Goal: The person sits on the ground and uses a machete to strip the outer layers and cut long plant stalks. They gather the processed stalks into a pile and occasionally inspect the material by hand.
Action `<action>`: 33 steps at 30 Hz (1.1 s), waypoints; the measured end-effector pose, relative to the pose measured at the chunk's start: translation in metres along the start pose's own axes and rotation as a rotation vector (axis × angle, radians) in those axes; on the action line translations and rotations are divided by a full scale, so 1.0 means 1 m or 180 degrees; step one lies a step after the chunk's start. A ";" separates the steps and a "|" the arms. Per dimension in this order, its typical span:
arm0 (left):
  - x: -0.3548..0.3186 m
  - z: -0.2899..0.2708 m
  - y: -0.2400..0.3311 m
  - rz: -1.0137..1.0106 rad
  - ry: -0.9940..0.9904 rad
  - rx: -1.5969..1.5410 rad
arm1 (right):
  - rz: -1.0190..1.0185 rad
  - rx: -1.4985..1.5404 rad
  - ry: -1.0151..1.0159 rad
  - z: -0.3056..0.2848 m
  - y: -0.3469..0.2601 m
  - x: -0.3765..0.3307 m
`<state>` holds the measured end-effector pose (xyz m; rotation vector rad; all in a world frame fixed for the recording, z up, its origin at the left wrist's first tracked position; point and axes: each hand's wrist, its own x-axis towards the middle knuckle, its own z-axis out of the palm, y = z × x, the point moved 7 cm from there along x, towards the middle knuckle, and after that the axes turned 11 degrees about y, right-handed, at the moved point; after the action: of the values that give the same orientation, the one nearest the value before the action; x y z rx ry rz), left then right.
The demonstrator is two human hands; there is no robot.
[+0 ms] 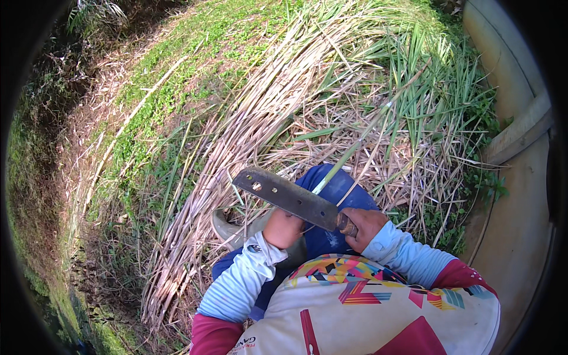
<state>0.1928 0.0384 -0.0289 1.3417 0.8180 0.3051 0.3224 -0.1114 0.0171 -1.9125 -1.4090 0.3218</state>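
Note:
My right hand (365, 228) is wrapped round the wooden handle (346, 225) of a machete. Its wide dark blade (288, 196), with several holes through it, points left across my lap. Just below the blade is my left hand (283, 229), closed, its fingertips partly hidden. A long pale-green stalk (355, 148) slants down from the upper right over my blue-clad knee. Its lower end passes behind the blade in line with my left hand, which appears to grip it there.
A long heap of dry, straw-coloured stalks (236, 142) lies ahead and to my left. Green leafy stalks (414, 89) cover the right side. A grey-green boot (228, 228) is beside my left hand. On the far right stands a tan wall (509, 236) with a beam (520, 131).

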 end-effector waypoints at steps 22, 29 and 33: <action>-0.010 -0.015 0.082 0.1394 0.0424 0.2542 | 0.0827 -0.0475 -0.0022 -0.045 0.074 0.047; 0.020 -0.010 0.099 0.1846 0.0610 0.3141 | 0.1100 -0.0579 0.0500 -0.064 0.096 0.066; 0.028 0.014 0.111 0.3155 0.0371 0.3463 | 0.0186 -0.0224 -0.0049 -0.039 0.043 0.049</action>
<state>0.2491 0.0722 0.0659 2.7478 0.3023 0.7702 0.3943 -0.0884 0.0261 -2.0150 -1.3932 0.3193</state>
